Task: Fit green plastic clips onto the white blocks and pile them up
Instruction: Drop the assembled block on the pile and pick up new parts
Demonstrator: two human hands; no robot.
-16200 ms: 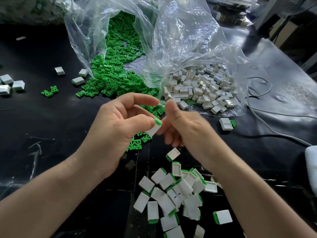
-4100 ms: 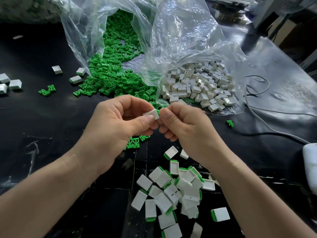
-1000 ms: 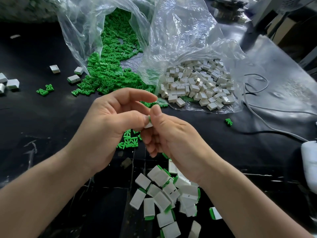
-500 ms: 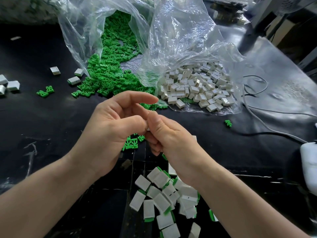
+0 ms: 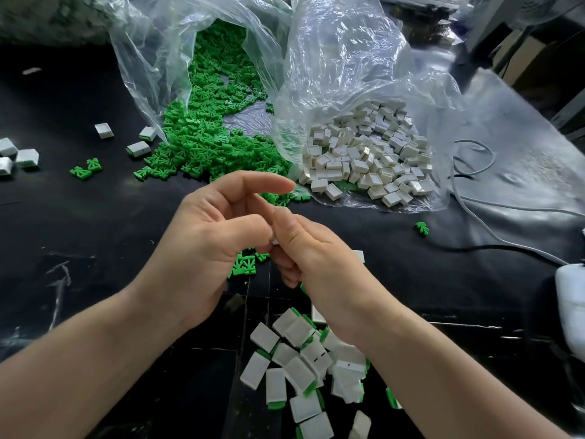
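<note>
both hands meet above the counter (image 5: 79, 223), clamped on one white block (image 5: 274, 241); only a sliver of it shows between the thumbs. the left hand (image 5: 202, 248) steadies it, index finger lifted clear. the right hand (image 5: 316, 261), fingers (image 5: 286, 275) curled, likely presses a clip home, though that clip is hidden. green clips (image 5: 202, 134) and bare blocks (image 5: 364, 153) lie within reach, and the finished pile (image 5: 300, 365) sits just beneath for dropping.

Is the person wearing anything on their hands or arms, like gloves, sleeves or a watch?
No. The left hand and right hand are bare, with no gloves or rings to be seen. The left forearm and right forearm are also bare up to the picture's edge: no sleeve, watch or bracelet in view.
</note>
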